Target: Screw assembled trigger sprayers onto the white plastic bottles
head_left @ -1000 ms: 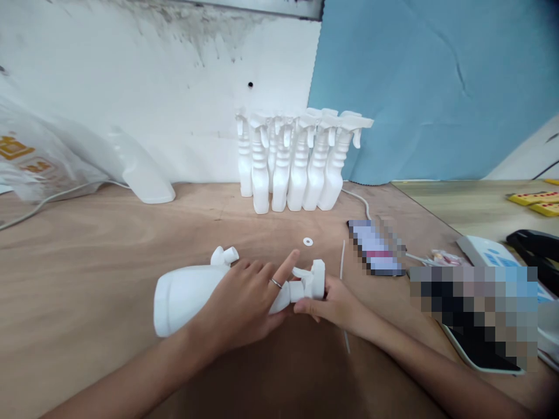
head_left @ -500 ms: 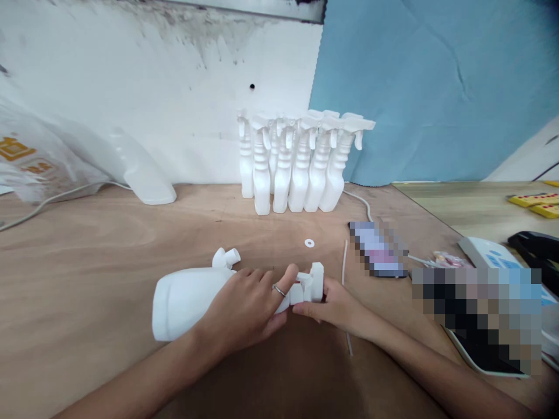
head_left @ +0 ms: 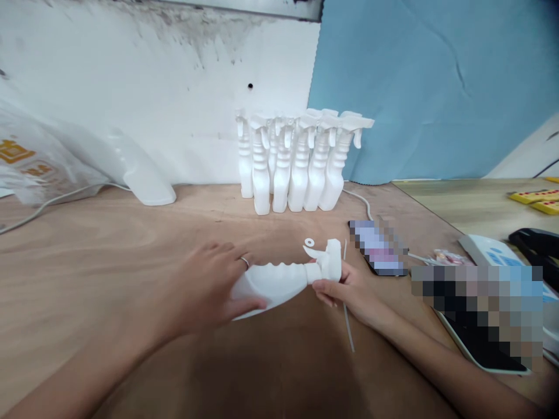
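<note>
A white spray bottle [head_left: 282,282] lies sideways between my hands, its neck pointing right. My left hand [head_left: 205,285], a ring on one finger and slightly blurred, wraps around the bottle's body and covers its base. My right hand [head_left: 345,291] grips the white trigger head [head_left: 334,262] and neck, thumb in front. The trigger lever sticks out toward the upper left. Just behind the head, a small white washer [head_left: 309,242] rests on the table. A thin white tube [head_left: 348,331] passes beneath my right hand.
Several white spray bottles [head_left: 298,180] with trigger heads stand against the wall. One headless bottle [head_left: 151,177] leans at the left, near a plastic bag [head_left: 43,157]. On the right are a phone [head_left: 371,247], a cable and a white-and-blue device [head_left: 493,256].
The bottle has shifted right and turned, so its trigger points up and away. My left hand has slid back toward the base. A small white fitting behind the bottle is now hidden.
</note>
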### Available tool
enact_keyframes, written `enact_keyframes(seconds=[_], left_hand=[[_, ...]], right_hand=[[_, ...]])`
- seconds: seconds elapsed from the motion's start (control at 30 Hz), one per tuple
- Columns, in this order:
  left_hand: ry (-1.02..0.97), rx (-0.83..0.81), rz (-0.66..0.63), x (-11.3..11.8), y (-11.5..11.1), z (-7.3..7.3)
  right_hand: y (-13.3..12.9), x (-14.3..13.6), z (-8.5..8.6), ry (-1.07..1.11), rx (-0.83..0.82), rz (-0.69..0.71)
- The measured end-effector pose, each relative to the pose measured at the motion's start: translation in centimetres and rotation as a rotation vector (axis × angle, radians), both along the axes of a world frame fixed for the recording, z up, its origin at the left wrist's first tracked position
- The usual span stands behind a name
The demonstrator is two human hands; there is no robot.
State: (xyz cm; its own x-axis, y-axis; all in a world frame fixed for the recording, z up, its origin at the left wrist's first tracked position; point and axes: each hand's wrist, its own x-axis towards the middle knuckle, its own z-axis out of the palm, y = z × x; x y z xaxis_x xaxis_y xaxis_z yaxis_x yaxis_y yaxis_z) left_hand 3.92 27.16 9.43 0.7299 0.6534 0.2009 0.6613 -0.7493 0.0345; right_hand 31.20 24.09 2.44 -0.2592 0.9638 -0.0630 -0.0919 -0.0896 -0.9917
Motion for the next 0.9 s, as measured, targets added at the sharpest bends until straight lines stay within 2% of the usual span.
enact_keyframes(seconds=[0.1, 0.2, 0.3, 0.4, 0.5, 0.57, 0.63, 0.73, 0.9], left_hand=[[-0.06, -0.113, 0.049, -2.2, 2.3, 1.2], [-0.27, -0.095, 0.227, -4.3, 4.7, 1.9], [-0.559, -0.04, 0.409, -5.9, 7.4, 1.2], [-0.703, -0.002, 0.517, -6.4, 10.1, -0.7], [-0.777, 0.015, 0.553, -5.4, 12.5, -2.6], [-0.86, 0.022, 0.575, -4.2, 13.7, -3.3], [-0.934, 0.032, 0.582, -2.7, 14.6, -3.6], [-0.989, 0.042, 0.565, -0.5, 15.5, -3.9], [-1.001, 0.038, 0.54, 2.1, 17.0, -5.1]], right_hand=[[0.3, 0.1, 0.0, 0.055, 0.04, 0.019], [0.5, 0.2, -0.2, 0.024, 0.067, 0.021], [0.8, 0.4, -0.7, -0.026, 0.11, -0.038], [1.3, 0.7, -1.2, -0.145, 0.187, -0.117], [1.9, 1.3, -1.4, -0.444, 0.427, -0.198], [2.3, 1.8, -1.4, -0.694, 0.645, -0.179], [2.7, 2.2, -1.4, -0.916, 0.776, -0.133], [3.0, 2.4, -1.6, -1.13, 0.77, -0.081], [3.1, 2.3, -2.2, -1.282, 0.712, 0.024]])
